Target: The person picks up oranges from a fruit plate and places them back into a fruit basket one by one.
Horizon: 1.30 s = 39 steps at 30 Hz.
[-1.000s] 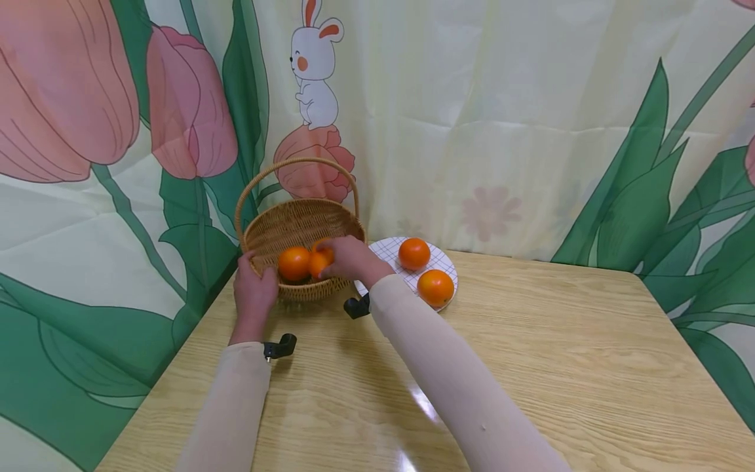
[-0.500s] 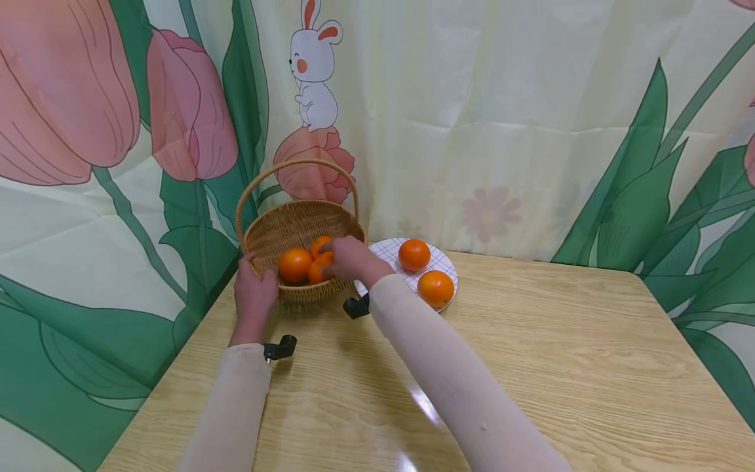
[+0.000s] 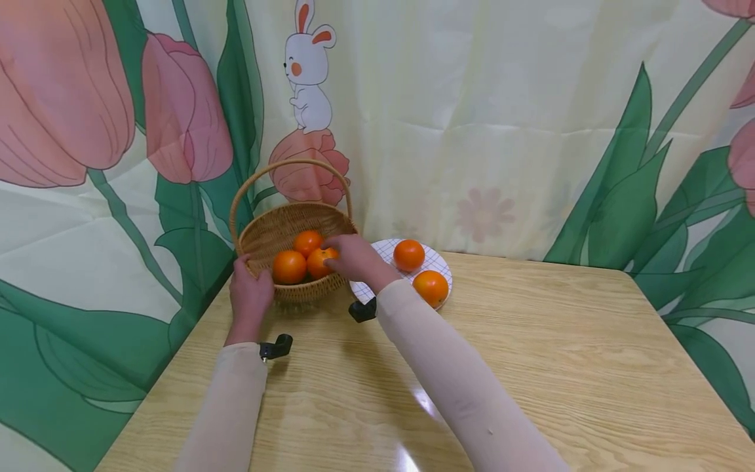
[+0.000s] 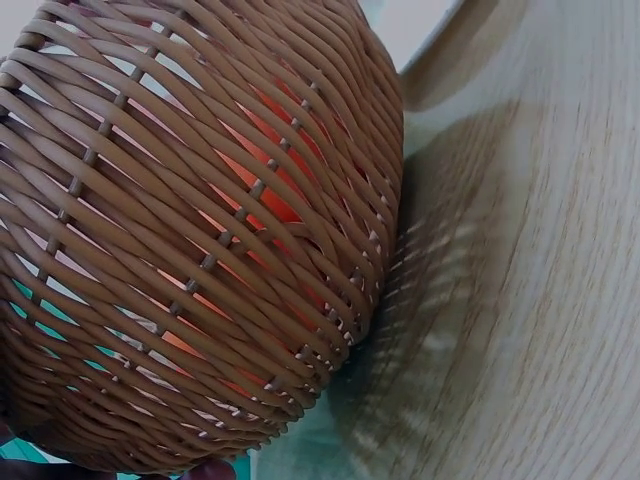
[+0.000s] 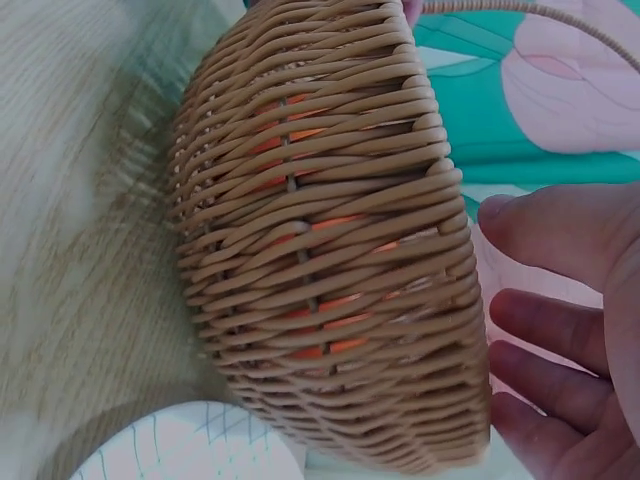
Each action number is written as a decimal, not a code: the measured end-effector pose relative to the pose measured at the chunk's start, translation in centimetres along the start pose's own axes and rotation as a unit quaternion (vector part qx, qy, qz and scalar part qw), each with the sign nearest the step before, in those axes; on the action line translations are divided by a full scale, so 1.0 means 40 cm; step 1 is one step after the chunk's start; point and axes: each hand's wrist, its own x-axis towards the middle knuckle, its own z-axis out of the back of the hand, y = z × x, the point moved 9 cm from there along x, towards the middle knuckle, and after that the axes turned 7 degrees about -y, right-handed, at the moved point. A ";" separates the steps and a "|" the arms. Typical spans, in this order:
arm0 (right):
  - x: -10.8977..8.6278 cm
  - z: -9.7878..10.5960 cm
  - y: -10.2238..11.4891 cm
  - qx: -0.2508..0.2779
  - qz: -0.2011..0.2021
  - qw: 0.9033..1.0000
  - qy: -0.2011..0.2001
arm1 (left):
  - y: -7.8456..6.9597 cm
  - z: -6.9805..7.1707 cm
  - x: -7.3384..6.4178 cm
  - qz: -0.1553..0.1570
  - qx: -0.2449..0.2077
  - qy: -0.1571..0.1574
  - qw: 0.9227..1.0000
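A wicker basket (image 3: 277,226) with a tall hoop handle is tipped towards me at the table's far left. Its left rim is gripped by my left hand (image 3: 250,292); only fingertips show low in the left wrist view. Three oranges lie inside: one at left (image 3: 289,267), one behind (image 3: 307,242), and one at right (image 3: 318,263). My right hand (image 3: 356,261) reaches over the right rim, fingertips right at the right-hand orange. In the right wrist view the right hand's fingers (image 5: 550,325) are spread beside the rim, with nothing seen between them.
To the basket's right stands a white checked plate (image 3: 439,263). It bears two oranges, one at the back (image 3: 409,254) and one in front (image 3: 430,288). A printed curtain (image 3: 501,131) hangs behind the wooden table (image 3: 531,341).
My right hand has let go of the orange inside the basket, and a third orange behind has come into sight. My left hand keeps its grip on the rim. The view has shifted slightly.
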 end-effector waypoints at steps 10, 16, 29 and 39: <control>-0.036 0.028 -0.032 0.024 -0.003 0.999 -0.031 | -0.008 0.001 -0.003 0.019 0.001 0.016 1.000; -0.061 0.048 -0.057 0.028 -0.006 0.998 -0.049 | -0.010 -0.004 -0.007 0.022 0.003 0.017 1.000; -0.117 0.076 -0.136 0.040 -0.040 0.995 -0.088 | -0.019 -0.005 -0.014 0.008 -0.004 0.017 1.000; -0.154 0.095 -0.200 0.024 -0.054 0.993 -0.105 | -0.017 -0.009 -0.015 0.014 -0.007 0.028 0.999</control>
